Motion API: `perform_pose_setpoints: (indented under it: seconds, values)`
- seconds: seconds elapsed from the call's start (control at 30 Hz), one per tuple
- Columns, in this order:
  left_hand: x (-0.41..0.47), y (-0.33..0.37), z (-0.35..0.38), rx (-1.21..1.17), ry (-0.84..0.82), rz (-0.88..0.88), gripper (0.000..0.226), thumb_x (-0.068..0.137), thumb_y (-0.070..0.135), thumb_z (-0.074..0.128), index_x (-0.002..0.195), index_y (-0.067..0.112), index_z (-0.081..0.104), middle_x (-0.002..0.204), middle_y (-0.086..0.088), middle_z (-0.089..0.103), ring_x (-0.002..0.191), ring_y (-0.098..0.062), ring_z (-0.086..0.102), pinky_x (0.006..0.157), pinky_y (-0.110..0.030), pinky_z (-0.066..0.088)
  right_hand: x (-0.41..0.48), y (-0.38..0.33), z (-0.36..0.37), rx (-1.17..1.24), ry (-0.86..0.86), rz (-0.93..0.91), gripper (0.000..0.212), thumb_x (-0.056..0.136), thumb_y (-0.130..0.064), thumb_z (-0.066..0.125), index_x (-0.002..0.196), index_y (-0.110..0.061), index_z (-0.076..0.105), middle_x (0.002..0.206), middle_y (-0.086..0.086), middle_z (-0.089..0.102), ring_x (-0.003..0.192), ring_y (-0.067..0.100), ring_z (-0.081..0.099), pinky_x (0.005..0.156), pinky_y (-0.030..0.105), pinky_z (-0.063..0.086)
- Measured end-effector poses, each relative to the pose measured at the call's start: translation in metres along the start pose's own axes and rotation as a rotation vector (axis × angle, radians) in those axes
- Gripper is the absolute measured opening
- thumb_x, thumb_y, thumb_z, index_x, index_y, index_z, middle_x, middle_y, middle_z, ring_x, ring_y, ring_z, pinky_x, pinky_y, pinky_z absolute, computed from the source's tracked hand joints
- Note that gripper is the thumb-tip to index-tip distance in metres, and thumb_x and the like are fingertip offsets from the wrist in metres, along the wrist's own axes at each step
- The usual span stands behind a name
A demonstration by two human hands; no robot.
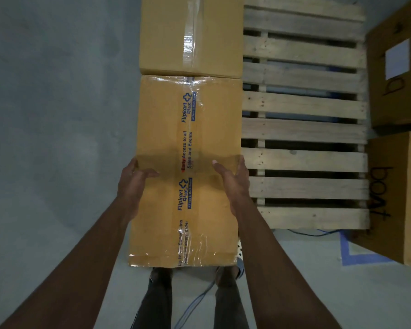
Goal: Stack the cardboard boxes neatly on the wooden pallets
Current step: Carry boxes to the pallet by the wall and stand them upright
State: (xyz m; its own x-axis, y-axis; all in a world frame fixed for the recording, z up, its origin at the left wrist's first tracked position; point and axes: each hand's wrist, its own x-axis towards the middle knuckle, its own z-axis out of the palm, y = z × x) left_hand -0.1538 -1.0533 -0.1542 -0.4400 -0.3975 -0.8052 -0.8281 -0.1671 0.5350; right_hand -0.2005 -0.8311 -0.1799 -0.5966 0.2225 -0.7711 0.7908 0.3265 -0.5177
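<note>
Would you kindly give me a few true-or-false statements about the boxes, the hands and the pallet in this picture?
1. The left hand and right hand grip the printed-tape box at its two sides. True.
2. The pallet lies left of that box. False: it lies to its right.
3. A second box sits just beyond the printed-tape box, their edges meeting. True.
4. The white-labelled box stands at the left edge of the view. False: it stands at the right edge.

Blue cable and blue tape lie on floor.
</note>
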Motion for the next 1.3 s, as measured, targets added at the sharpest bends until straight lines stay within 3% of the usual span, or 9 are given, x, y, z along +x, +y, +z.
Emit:
perform_pose_setpoints:
  seconds: [0.17, 0.37, 0.47, 0.57, 0.63, 0.7, 0.97, 1.2, 1.3]
  values:
    - [-0.005, 0.004, 0.004, -0.027, 0.017, 0.025, 0.046, 0.083, 0.003, 0.068, 0.121, 0.029, 0.061, 0.098, 0.024, 0.059, 0.088, 0.006, 0.053, 0.090, -0.026, 0.038, 0.003, 0.002, -0.001, -0.040, -0.014, -0.014, 0.128, 0.049, -0.086, 0.063, 0.157, -0.047, 0.007, 0.167, -0.006, 0.016, 0.152, 0.033, 0.021, 0.115, 0.072, 0.021]
    - [0.001, -0.002, 0.000, 0.022, -0.032, 0.000, 0.097, 0.048, 0.037, 0.080, 0.141, 0.035, 0.053, 0.132, 0.012, 0.063, 0.121, -0.014, 0.059, 0.104, -0.039, 0.047, 0.008, 0.005, -0.005, -0.088, -0.034, -0.030, 0.123, 0.059, -0.081, 0.067, 0.158, -0.045, 0.004, 0.168, -0.005, 0.013, 0.152, 0.034, 0.021, 0.115, 0.073, 0.019]
    - [0.005, -0.002, -0.003, -0.031, -0.039, -0.037, 0.084, 0.054, 0.030, 0.082, 0.135, 0.032, 0.059, 0.123, 0.013, 0.066, 0.112, -0.011, 0.062, 0.106, -0.039, 0.046, 0.006, 0.003, -0.005, -0.066, -0.048, -0.011, 0.127, 0.052, -0.085, 0.063, 0.158, -0.046, 0.005, 0.168, -0.007, 0.012, 0.151, 0.033, 0.022, 0.115, 0.072, 0.020]
    - [0.006, 0.000, -0.008, -0.066, -0.032, -0.068, 0.099, 0.041, 0.037, 0.082, 0.137, 0.036, 0.058, 0.133, 0.008, 0.064, 0.123, -0.019, 0.060, 0.108, -0.048, 0.046, 0.006, 0.004, -0.003, -0.036, -0.043, -0.009, 0.131, 0.047, -0.089, 0.063, 0.157, -0.048, 0.006, 0.167, -0.007, 0.013, 0.151, 0.033, 0.023, 0.114, 0.072, 0.021]
    - [0.004, 0.002, -0.010, -0.065, -0.010, -0.068, 0.095, 0.050, 0.034, 0.081, 0.141, 0.033, 0.055, 0.136, 0.008, 0.062, 0.125, -0.018, 0.058, 0.110, -0.047, 0.044, 0.008, 0.005, -0.002, -0.017, -0.034, -0.002, 0.131, 0.045, -0.090, 0.064, 0.156, -0.049, 0.008, 0.167, -0.006, 0.014, 0.151, 0.033, 0.023, 0.114, 0.072, 0.021]
    - [-0.003, 0.006, -0.008, -0.071, 0.011, -0.054, 0.088, 0.060, 0.026, 0.079, 0.144, 0.031, 0.054, 0.137, 0.007, 0.061, 0.125, -0.018, 0.057, 0.112, -0.046, 0.043, 0.009, 0.006, 0.000, 0.004, -0.023, -0.001, 0.129, 0.045, -0.089, 0.065, 0.155, -0.050, 0.011, 0.166, -0.006, 0.017, 0.150, 0.033, 0.025, 0.114, 0.072, 0.021]
    - [0.011, 0.002, -0.012, -0.065, -0.037, -0.052, 0.091, 0.044, 0.034, 0.081, 0.133, 0.035, 0.062, 0.133, 0.007, 0.065, 0.126, -0.023, 0.059, 0.110, -0.048, 0.043, 0.016, -0.003, 0.004, 0.041, 0.018, -0.009, 0.122, 0.057, -0.078, 0.071, 0.158, -0.043, 0.013, 0.166, -0.005, 0.019, 0.149, 0.035, 0.024, 0.114, 0.071, 0.024]
    - [0.013, 0.021, -0.010, -0.049, -0.059, -0.005, 0.057, 0.069, 0.018, 0.074, 0.122, 0.037, 0.066, 0.122, 0.011, 0.069, 0.119, -0.017, 0.060, 0.097, -0.037, 0.047, 0.028, -0.015, 0.004, 0.097, -0.030, -0.007, 0.122, 0.055, -0.077, 0.071, 0.158, -0.042, 0.015, 0.165, -0.006, 0.017, 0.150, 0.035, 0.021, 0.116, 0.065, 0.027]
    - [0.015, 0.029, -0.007, -0.036, -0.130, 0.046, 0.042, 0.074, 0.014, 0.071, 0.109, 0.038, 0.069, 0.113, 0.011, 0.073, 0.112, -0.013, 0.063, 0.080, -0.030, 0.043, 0.038, -0.022, -0.001, 0.076, -0.035, -0.014, 0.123, 0.061, -0.073, 0.072, 0.161, -0.039, 0.009, 0.166, -0.005, 0.015, 0.152, 0.035, 0.018, 0.117, 0.065, 0.025]
